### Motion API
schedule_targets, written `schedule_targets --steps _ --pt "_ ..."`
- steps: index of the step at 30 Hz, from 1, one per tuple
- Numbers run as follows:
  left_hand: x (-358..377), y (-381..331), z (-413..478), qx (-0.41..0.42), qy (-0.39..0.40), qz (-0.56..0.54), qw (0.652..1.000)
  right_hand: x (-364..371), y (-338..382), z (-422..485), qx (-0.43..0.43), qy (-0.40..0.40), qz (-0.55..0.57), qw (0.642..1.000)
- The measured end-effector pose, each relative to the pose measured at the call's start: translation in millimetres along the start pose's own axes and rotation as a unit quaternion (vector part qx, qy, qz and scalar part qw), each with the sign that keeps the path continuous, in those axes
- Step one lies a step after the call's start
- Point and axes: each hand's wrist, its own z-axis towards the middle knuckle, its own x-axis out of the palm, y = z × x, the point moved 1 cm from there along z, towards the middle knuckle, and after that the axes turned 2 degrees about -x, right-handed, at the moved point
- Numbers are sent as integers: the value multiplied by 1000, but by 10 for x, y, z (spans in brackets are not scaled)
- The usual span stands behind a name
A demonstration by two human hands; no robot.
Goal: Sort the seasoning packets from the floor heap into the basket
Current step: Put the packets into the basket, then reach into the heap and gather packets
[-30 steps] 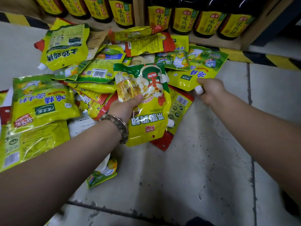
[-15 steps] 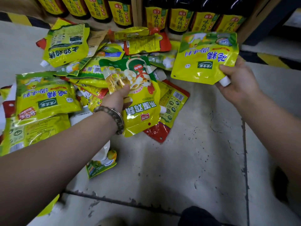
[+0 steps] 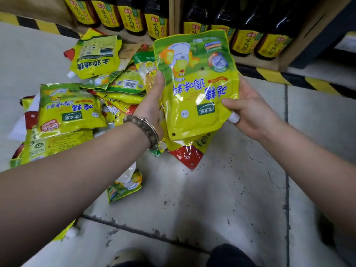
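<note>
On the head camera, we are bringing our hands together above the tiled floor [image 3: 221, 189]. Our right hand [image 3: 248, 110], gripping the yellow spouted packet [image 3: 198, 89] by its lower corner, is now laying it against the windowed packet [image 3: 148, 72]. Our left hand [image 3: 152, 105] is gripping that one, raised higher off the heap [image 3: 77, 105] than before.
</note>
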Motion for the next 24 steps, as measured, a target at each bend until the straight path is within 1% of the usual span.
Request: schedule_targets --steps 2,3,5,7,8,10,12,14,16,17,20,22,24 --pt "-30 5 1 4 25 34 999 61 -79 3 27 7 -29 999" --pt "-64 14 33 9 4 61 998 93 -121 7 41 5 -48 998" --pt "-130 24 114 40 -67 109 991 139 -181 32 66 -11 -98 993" --pt "-208 44 199 51 -116 100 987 137 -190 90 84 -35 -140 986" --pt "-226 46 225 56 -122 94 986 99 -183 138 95 -58 -146 983" --pt "-312 97 357 57 -135 92 985 -76 -204 300 118 -141 -148 972" --pt "-393 166 456 23 -130 83 988 -349 -277 476 162 -245 -160 942" --pt "-545 266 617 -2 -110 82 991 -562 -375 587 216 -307 -164 912" --pt "-651 324 748 -11 -94 57 994 -702 -473 656 264 -327 -139 896" --pt "-626 309 733 -13 -103 47 994 -726 -495 697 275 -331 -120 895" --pt "-370 199 423 8 -116 43 992 -741 -512 848 271 -331 -34 903" --pt "-374 227 442 18 -134 48 990 -700 -501 959 265 -322 6 909" --pt "-412 250 492 -2 -114 47 992 -631 -498 1064 265 -312 26 912"
